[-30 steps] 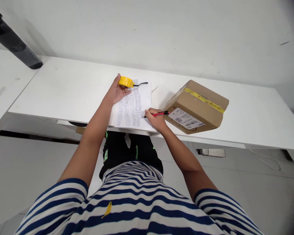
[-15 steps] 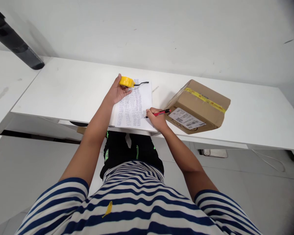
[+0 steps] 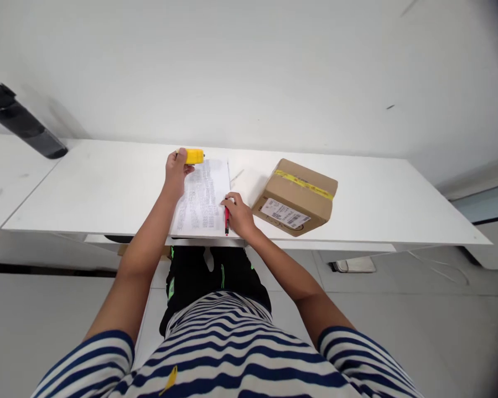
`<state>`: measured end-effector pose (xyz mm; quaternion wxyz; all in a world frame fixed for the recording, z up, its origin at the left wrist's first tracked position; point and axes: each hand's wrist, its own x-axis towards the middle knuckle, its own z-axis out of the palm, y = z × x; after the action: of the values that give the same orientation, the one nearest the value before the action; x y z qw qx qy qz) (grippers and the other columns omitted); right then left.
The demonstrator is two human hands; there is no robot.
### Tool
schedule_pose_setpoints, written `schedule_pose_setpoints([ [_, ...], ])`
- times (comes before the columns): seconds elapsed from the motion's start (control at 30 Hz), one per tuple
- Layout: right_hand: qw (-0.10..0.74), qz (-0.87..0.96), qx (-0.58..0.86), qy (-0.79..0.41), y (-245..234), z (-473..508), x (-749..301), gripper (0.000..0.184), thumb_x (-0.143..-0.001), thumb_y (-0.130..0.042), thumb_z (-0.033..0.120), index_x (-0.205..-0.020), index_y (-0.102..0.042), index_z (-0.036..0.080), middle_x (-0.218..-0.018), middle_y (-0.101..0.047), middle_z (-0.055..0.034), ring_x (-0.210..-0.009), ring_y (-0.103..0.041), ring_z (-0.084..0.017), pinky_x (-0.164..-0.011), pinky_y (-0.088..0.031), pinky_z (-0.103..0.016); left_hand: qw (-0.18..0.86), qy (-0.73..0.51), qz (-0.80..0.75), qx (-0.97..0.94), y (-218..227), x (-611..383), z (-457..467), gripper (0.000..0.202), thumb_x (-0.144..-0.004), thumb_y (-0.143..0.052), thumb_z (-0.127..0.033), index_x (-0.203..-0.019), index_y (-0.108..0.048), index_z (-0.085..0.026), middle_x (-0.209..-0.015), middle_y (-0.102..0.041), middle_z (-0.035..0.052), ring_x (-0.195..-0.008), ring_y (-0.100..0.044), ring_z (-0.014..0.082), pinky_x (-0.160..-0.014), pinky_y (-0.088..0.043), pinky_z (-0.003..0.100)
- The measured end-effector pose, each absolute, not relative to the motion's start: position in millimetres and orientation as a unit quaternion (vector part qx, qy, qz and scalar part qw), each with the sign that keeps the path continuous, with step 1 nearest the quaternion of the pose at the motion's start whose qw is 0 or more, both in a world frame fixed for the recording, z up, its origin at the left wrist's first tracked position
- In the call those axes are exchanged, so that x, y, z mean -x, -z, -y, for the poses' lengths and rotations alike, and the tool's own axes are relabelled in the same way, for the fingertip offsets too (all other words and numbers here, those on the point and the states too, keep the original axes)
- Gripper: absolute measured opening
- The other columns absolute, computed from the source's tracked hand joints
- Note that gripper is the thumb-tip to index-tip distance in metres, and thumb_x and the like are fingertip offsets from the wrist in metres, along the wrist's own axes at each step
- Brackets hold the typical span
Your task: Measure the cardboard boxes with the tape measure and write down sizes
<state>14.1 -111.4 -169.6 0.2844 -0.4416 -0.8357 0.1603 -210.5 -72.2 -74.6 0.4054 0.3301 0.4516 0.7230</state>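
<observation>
My left hand [image 3: 177, 172] grips a yellow tape measure [image 3: 194, 156] above the top of a handwritten sheet of paper [image 3: 195, 207]. Thumb and fingers are closed around one end of the tape measure. Over the sheet's right edge, my right hand [image 3: 239, 215] has its fingers closed on a red and black pen [image 3: 226, 220]. The pen's lower end points back toward my body. Just right of that hand stands a taped cardboard box [image 3: 301, 196] with a white shipping label on its near side.
The sheet and box are on a long white table [image 3: 369, 210] against a wall. At the far left leans a dark cylindrical object [image 3: 29, 124]. Below the table, a pale flat object [image 3: 354, 265] and a cable [image 3: 437, 265] lie on the floor.
The pen has swung from pointing right to pointing toward me. My left hand has turned the tape measure, and its black strap is mostly out of sight. The camera view has shifted.
</observation>
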Motion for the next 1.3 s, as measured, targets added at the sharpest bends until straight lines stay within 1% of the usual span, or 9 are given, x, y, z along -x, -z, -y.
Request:
schedule_pose_setpoints([
  [0.13, 0.379, 0.808, 0.444, -0.080, 173, 114, -12, 0.041, -0.094, -0.047, 0.010, -0.130, -0.062, 0.022, -0.149, -0.060, -0.0190, -0.089, -0.072, -0.022, -0.067, -0.059, -0.035, 0.478, -0.672, -0.409, -0.391, 37, 168, 102, 0.069, -0.074, -0.083, -0.082, -0.099, -0.060, -0.023, -0.079, -0.068, -0.0033, -0.054, -0.056, 0.0062, -0.069, -0.061, 0.027],
  [0.27, 0.618, 0.732, 0.277, 0.072, 141, 129, -38, 0.064, -0.098, -0.060, 0.017, -0.156, -0.038, 0.035, -0.152, -0.055, -0.0176, -0.093, -0.073, -0.020, -0.069, -0.065, -0.036, 0.562, -0.585, -0.367, -0.456, 12, 128, 128, 0.075, -0.070, -0.082, -0.085, -0.100, -0.062, -0.020, -0.081, -0.068, -0.0034, -0.049, -0.047, 0.0022, -0.068, -0.062, 0.027],
  [0.33, 0.666, 0.695, 0.245, 0.115, 112, 136, -64, 0.081, -0.095, -0.072, 0.023, -0.163, -0.031, 0.041, -0.160, -0.052, -0.0168, -0.101, -0.075, -0.024, -0.073, -0.068, -0.040, 0.614, -0.509, -0.339, -0.499, 3, 110, 140, 0.077, -0.067, -0.082, -0.088, -0.097, -0.062, -0.019, -0.080, -0.069, -0.0021, -0.052, -0.052, 0.0039, -0.067, -0.062, 0.027],
  [0.4, 0.638, 0.721, 0.252, 0.097, 84, 141, -95, 0.083, -0.092, -0.080, 0.036, -0.161, -0.035, 0.040, -0.153, -0.061, -0.0159, -0.116, -0.076, -0.032, -0.079, -0.069, -0.047, 0.660, -0.423, -0.315, -0.535, -2, 91, 151, 0.079, -0.066, -0.080, -0.090, -0.094, -0.061, -0.019, -0.079, -0.068, -0.0009, -0.058, -0.058, 0.0065, -0.065, -0.059, 0.027],
  [0.57, 0.578, 0.778, 0.247, 0.020, 53, 157, -162, 0.051, -0.092, -0.081, 0.043, -0.136, -0.056, 0.036, -0.119, -0.081, -0.0061, -0.105, -0.082, -0.027, -0.083, -0.069, -0.045, 0.694, -0.342, -0.301, -0.557, -8, 45, 169, 0.085, -0.059, -0.082, -0.092, -0.099, -0.053, -0.022, -0.080, -0.067, -0.0020, -0.064, -0.063, 0.0081, -0.059, -0.051, 0.024],
  [0.73, 0.615, 0.727, 0.304, -0.032, 61, 180, -213, 0.061, -0.079, -0.095, 0.043, -0.128, -0.060, 0.032, -0.124, -0.079, -0.0082, -0.113, -0.080, -0.028, -0.094, -0.069, -0.048, 0.653, -0.333, -0.357, -0.579, -14, 39, 149, 0.070, -0.065, -0.094, -0.073, -0.092, -0.056, -0.021, -0.079, -0.068, -0.0016, -0.070, -0.064, 0.0098, -0.073, -0.057, 0.029],
  [0.9, 0.706, 0.581, 0.395, -0.088, 81, 172, -271, 0.071, -0.076, -0.097, 0.042, -0.138, -0.063, 0.036, -0.129, -0.072, -0.0081, -0.115, -0.076, -0.026, -0.093, -0.068, -0.042, 0.549, -0.414, -0.474, -0.550, -15, 60, 71, 0.054, -0.076, -0.091, -0.061, -0.085, -0.055, -0.021, -0.079, -0.064, -0.0002, -0.068, -0.059, 0.0103, -0.069, -0.053, 0.028],
  [1.13, 0.667, 0.534, 0.476, -0.207, 117, 122, -288, 0.092, -0.076, -0.094, 0.053, -0.157, -0.053, 0.038, -0.143, -0.070, -0.0108, -0.119, -0.073, -0.027, -0.104, -0.065, -0.047, 0.453, -0.304, -0.588, -0.597, 18, 57, 8, 0.058, -0.076, -0.082, -0.072, -0.088, -0.057, -0.022, -0.120, -0.074, 0.0116, -0.100, -0.068, 0.0215, -0.085, -0.051, 0.036],
  [1.3, 0.622, 0.571, 0.475, -0.245, 110, 108, -278, 0.096, -0.078, -0.089, 0.062, -0.162, -0.048, 0.040, -0.151, -0.066, -0.0069, -0.122, -0.072, -0.028, -0.107, -0.064, -0.055, 0.448, -0.214, -0.591, -0.636, 14, 38, 26, 0.067, -0.075, -0.077, -0.083, -0.093, -0.057, -0.022, -0.118, -0.075, 0.0143, -0.104, -0.070, 0.0273, -0.086, -0.049, 0.038],
])
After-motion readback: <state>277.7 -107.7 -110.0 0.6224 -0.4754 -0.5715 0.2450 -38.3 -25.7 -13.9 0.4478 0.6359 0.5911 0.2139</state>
